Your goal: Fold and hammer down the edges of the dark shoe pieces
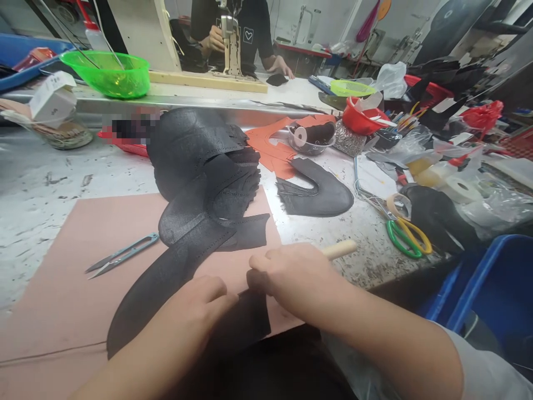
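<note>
A curved black leather piece (166,278) lies near me on a pink board (104,233), its near end turned towards my body. My left hand (204,305) is closed on the upper edge of that near end, thumb and fingers pinched together. At the same edge, slightly to the right, my right hand (291,272) has its fingers curled in, with the fingertips partly hidden. A pale wooden handle (343,249) sticks out behind my right hand; whether the hand touches it is hidden. Blue thread snips (125,255) rest on the board to the left.
Stacked black leather pieces (191,150) stand beyond my hands, a U-shaped piece (325,189) right of them. Scissors (408,236) lie by the right edge, above a blue bin (491,283). A green basket (112,75) sits far left. A co-worker's hand (280,65) rests beside a sewing machine (231,44).
</note>
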Available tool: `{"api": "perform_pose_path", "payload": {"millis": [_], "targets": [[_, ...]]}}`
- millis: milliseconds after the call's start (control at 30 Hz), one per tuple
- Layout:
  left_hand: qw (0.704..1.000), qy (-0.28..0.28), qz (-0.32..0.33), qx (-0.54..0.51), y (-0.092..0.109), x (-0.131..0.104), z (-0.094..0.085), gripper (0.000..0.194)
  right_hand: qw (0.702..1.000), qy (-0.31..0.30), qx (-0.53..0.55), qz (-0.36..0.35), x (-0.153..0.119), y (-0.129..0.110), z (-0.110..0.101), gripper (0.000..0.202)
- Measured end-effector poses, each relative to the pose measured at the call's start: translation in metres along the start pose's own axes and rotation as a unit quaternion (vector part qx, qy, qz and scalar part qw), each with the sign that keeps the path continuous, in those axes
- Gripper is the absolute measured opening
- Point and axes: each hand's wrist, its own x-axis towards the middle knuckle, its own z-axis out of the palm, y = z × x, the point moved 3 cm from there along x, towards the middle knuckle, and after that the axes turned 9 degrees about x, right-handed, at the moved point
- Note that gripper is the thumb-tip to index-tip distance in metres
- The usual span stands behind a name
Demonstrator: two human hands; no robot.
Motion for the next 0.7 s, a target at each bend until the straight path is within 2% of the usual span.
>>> {"api": "perform_pose_path", "payload": {"millis": [100, 167, 267, 367, 433, 500, 600, 700], "targets": [[0.999, 0.007, 0.034, 0.019, -0.001, -0.005, -0.001, 0.03, 0.999, -0.005, 0.017, -0.028, 0.001, -0.005, 0.001, 0.012], [0.997, 0.01, 0.052, 0.052, -0.001, -0.009, -0.001, 0.031, 0.999, -0.03, 0.017, -0.016, 0.002, -0.006, 0.002, 0.012], [0.996, -0.009, 0.041, 0.082, -0.003, -0.014, -0.001, 0.033, 1.0, -0.017, 0.022, 0.012, 0.003, -0.007, 0.002, 0.016], [0.997, -0.023, 0.025, 0.067, -0.006, -0.017, 0.0, 0.031, 0.999, -0.016, 0.048, -0.017, 0.005, -0.011, 0.004, 0.012], [0.997, -0.015, 0.027, 0.066, -0.006, -0.017, -0.001, 0.031, 0.998, -0.03, 0.049, -0.02, 0.006, -0.013, 0.006, 0.013], [0.997, -0.005, 0.035, 0.075, -0.006, -0.018, -0.002, 0.033, 0.999, -0.011, 0.047, -0.004, 0.007, -0.014, 0.005, 0.017], [0.997, -0.005, 0.043, 0.066, -0.006, -0.02, -0.005, 0.031, 0.998, 0.012, 0.063, -0.015, 0.009, -0.018, 0.005, 0.014], [0.997, 0.009, 0.044, 0.065, -0.007, -0.023, -0.007, 0.029, 0.999, -0.01, 0.041, -0.029, 0.01, -0.021, 0.009, 0.012]]}}
